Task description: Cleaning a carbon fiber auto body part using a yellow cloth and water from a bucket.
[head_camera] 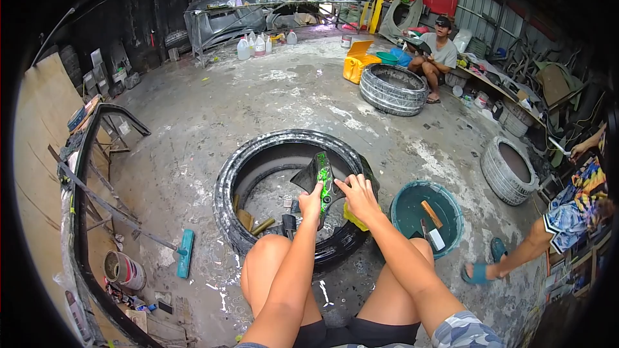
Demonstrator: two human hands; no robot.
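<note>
A black molded part [304,177], possibly a plastic vehicle trim piece, is held over a tire lying flat [226,188] between my knees. Bright green matter and whitish wet streaks run along its narrow face. My left hand [311,201] grips this part, thumb on the green patch. Beside it, my right hand [360,196] has its fingers at the part's right side; whether they grip it is hidden. Below my right palm shows something yellow [355,217], perhaps a cloth. Small black pieces [289,223] and brown pieces [263,226] lie inside the tire ring.
A teal bucket [397,210] holds water, a wooden piece and a white block at my right. Another person's leg [524,251] stands beyond it. Someone sits by a second tire [394,94]. A teal floor squeegee [185,253] and a paint bucket [130,273] are left.
</note>
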